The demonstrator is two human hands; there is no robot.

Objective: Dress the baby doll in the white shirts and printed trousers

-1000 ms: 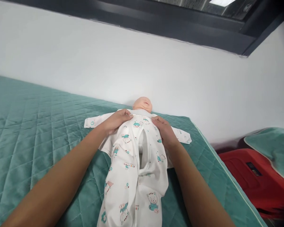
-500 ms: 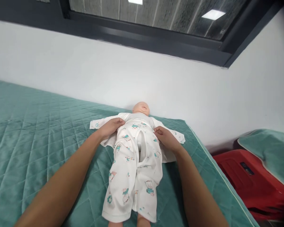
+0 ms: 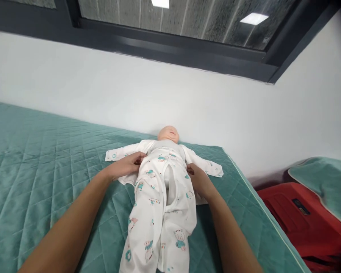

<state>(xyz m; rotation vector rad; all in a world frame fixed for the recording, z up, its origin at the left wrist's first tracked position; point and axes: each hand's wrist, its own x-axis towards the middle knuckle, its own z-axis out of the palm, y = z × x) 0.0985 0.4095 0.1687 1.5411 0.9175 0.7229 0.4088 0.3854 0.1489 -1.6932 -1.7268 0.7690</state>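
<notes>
A baby doll lies on its back with its head by the wall. White split-crotch trousers with animal prints cover its belly and legs, and a gap shows at the crotch. Under it, a white baby jacket is spread with both sleeves out and its front apart. At the left side of the waist, my left hand has its fingers closed on the trousers' edge. My right hand curls its fingers at the opposite side of the trousers; its fingertips are partly hidden. The doll's feet are out of view.
A green quilted cover lies under the doll, its right edge dropping away. Beyond that edge stand a red plastic object and another green cloth. The white wall and dark window frame bound the far side.
Both hands have slid slightly down the doll's sides, and their fingers are more curled. The camera view has shifted a little, so the doll's feet have left the picture.
</notes>
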